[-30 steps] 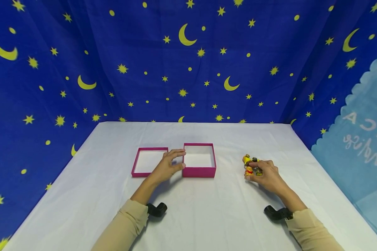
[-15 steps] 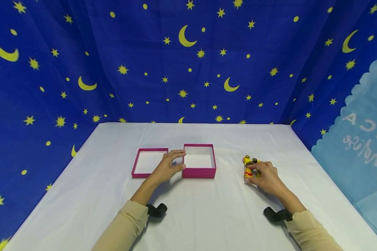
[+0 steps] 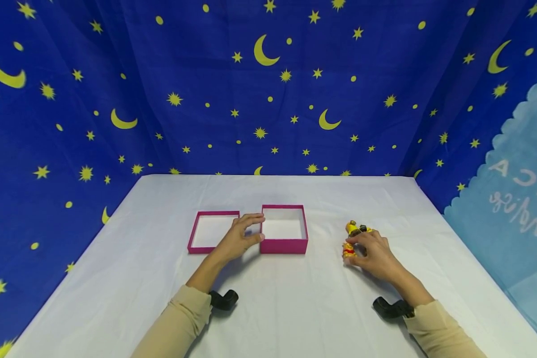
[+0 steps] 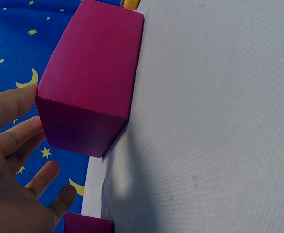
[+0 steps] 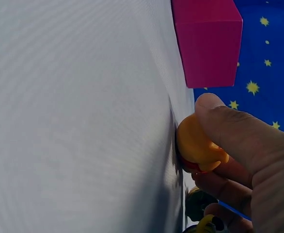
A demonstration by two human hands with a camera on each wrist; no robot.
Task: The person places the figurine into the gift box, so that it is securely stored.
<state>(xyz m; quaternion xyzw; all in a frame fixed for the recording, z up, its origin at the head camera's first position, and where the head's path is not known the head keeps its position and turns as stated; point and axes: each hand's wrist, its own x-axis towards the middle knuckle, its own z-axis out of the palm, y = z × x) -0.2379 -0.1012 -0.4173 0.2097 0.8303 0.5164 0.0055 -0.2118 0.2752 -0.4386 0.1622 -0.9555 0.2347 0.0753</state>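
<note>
My right hand (image 3: 377, 252) pinches a small yellow-orange toy figurine (image 3: 348, 251) with a red band between thumb and fingers, low over the white cloth. In the right wrist view the thumb lies along the figurine's rounded orange top (image 5: 193, 141). Just behind it are other small figurines (image 3: 351, 227), yellow and dark, partly hidden by the hand. My left hand (image 3: 237, 236) touches the left side of an open magenta box (image 3: 284, 246) with thumb and fingertips, its fingers loosely extended. The box's white inside holds nothing.
Left of the box, partly behind my left hand, lies a shallow magenta lid (image 3: 191, 238), its white inside facing up. A white cloth (image 3: 286, 303) covers the table. Blue star-and-moon curtains (image 3: 223, 89) stand behind and beside it. Each wrist carries a black camera mount (image 3: 223, 300).
My right hand has shifted slightly left and nearer to me with the pinched figurine, away from the other figurines. The left hand and box have stayed put.
</note>
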